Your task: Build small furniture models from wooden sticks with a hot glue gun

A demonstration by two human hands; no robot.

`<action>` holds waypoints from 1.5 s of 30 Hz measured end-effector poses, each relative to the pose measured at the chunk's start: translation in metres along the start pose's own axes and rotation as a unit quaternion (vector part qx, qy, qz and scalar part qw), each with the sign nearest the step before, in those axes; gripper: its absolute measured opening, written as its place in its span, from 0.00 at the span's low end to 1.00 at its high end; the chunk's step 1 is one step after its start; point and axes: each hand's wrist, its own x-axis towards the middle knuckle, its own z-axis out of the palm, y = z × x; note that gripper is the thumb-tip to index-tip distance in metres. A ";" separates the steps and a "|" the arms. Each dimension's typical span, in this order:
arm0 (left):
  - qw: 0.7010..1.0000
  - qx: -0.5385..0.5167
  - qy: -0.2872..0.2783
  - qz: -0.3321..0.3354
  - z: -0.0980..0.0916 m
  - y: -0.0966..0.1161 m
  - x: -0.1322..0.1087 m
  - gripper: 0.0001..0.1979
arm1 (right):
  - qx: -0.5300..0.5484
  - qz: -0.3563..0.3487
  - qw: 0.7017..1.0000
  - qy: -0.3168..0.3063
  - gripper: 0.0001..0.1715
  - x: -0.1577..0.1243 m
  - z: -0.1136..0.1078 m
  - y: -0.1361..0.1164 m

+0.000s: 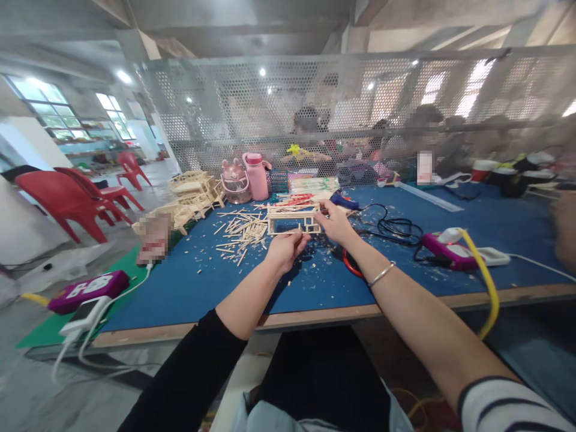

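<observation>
A small openwork frame of pale wooden sticks [283, 214] is held up over the blue table, between my two hands. My right hand [333, 223] grips its right end, with the fingers closed at the upper corner. Below its lower bar, my left hand [287, 249] pinches at the front edge. A short upright stick piece shows at the left fingertips; whether it is fixed to the frame I cannot tell. Left of the frame lies a loose pile of wooden sticks [245, 233]. A blue glue gun [344, 200] rests just behind my right hand.
Stacked stick models [193, 193] stand at the back left. A pink bottle [257, 179] is by the perforated metal screen [193, 114]. Black cable [396, 227] and a purple power strip [450, 251] lie to the right; another purple strip [87, 292] is at left. People sit beyond the screen.
</observation>
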 end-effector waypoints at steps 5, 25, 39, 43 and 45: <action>1.000 0.002 0.001 -0.003 -0.001 0.000 0.001 0.08 | -0.007 0.003 1.000 -0.006 0.18 0.000 -0.001 -0.003; 0.999 -0.038 0.018 -0.020 0.001 0.007 -0.002 0.04 | -0.095 -0.098 0.985 0.101 0.10 -0.003 -0.009 -0.019; 0.998 -0.054 0.015 -0.024 -0.003 0.003 0.000 0.02 | -0.024 -0.007 0.983 0.180 0.06 0.000 -0.022 -0.023; 0.999 -0.050 0.006 -0.016 -0.004 0.000 0.002 0.05 | -0.024 0.005 0.984 0.179 0.09 0.001 -0.025 -0.021; 0.998 -0.053 0.006 -0.014 -0.004 0.000 0.002 0.06 | -0.049 0.007 0.983 0.176 0.10 0.000 -0.027 -0.020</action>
